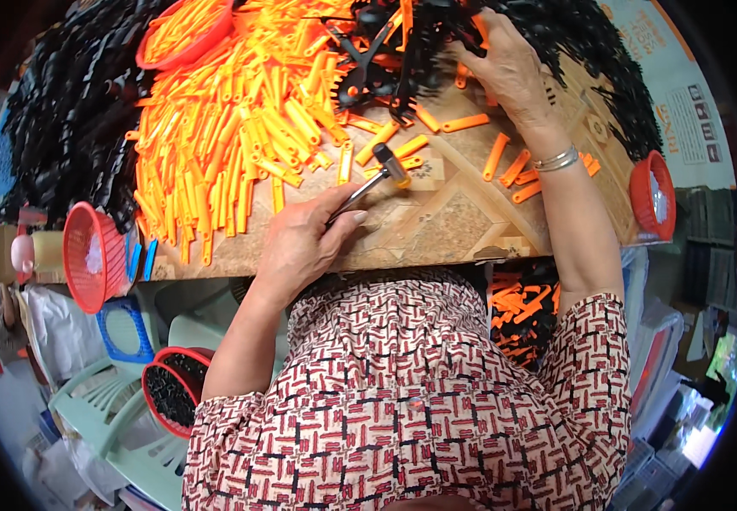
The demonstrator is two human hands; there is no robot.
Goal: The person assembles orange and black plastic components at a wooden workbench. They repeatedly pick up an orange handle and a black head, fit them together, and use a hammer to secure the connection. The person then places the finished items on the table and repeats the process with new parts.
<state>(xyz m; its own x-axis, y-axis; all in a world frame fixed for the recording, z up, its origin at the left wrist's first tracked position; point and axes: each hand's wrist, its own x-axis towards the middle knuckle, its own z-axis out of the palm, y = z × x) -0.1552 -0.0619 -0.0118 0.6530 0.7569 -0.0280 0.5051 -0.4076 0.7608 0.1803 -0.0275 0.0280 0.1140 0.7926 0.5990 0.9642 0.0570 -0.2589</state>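
Note:
My left hand [304, 238] is closed round the shaft of a small hammer [395, 166], whose black and yellow head hangs just above the tabletop. Up at the far side, my right hand [511, 81] reaches among black plastic parts [424, 77], thumb and fingers apart and slightly blurred. An orange piece shows near its fingertips; no grip on it is visible. Loose orange plastic strips [465, 123] lie between the two hands. To the left of them spreads a large heap of orange strips [232, 145].
Black parts are piled at the far left [70, 128] and far right [581, 51] of the patterned table [436, 230]. Red baskets stand at the left edge [79, 255], right edge [643, 196] and back [185, 64]. A green chair [113, 400] with a red bowl [151, 400] is below left.

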